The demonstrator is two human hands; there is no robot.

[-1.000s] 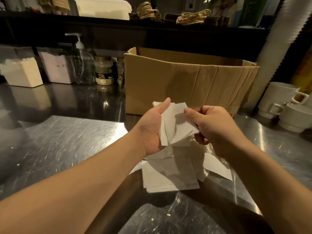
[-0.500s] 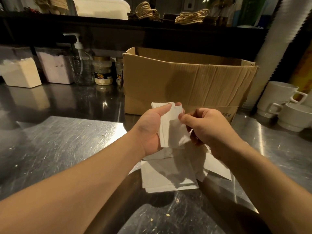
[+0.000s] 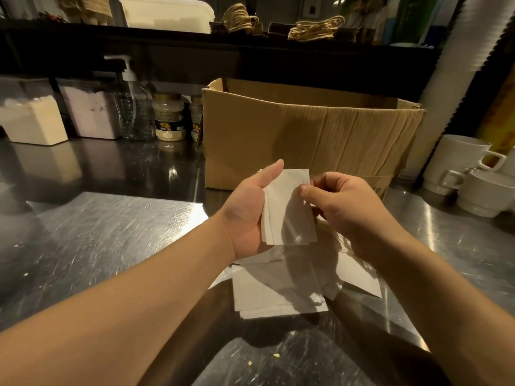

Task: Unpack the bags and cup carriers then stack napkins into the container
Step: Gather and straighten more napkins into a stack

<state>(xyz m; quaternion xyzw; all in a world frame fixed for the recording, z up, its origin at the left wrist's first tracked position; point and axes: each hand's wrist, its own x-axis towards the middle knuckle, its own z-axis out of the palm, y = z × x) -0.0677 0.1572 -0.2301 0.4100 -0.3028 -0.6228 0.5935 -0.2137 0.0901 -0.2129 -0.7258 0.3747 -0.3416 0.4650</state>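
A: Risk check: the left hand (image 3: 248, 215) is cupping a small stack of white folded paper napkins (image 3: 289, 210), thumb lying along the top edge, palm behind. The right hand (image 3: 342, 207) is pinching the stack's right edge, thumb in front, other fingers curled behind it.

B: What's likely to go wrong?

A: Edges are looking slightly fanned at the lower left. If the pinch is only catching the front sheets, I'd expect the back ones to be slipping out. Thin paper, so squeezing harder is probably creasing it.

B: And the rest of them?

A: A loose pile of white napkins (image 3: 278, 291) is lying on the scratched stainless steel counter (image 3: 111, 232), directly under both hands, sheets skewed at several angles. Dropped sheets would be landing there and messing it up further.

B: Container?

A: Can't tell which one is meant. An open brown corrugated cardboard box (image 3: 306, 140) is standing just behind the hands; translucent plastic bins (image 3: 36, 121) are sitting well apart, far left.
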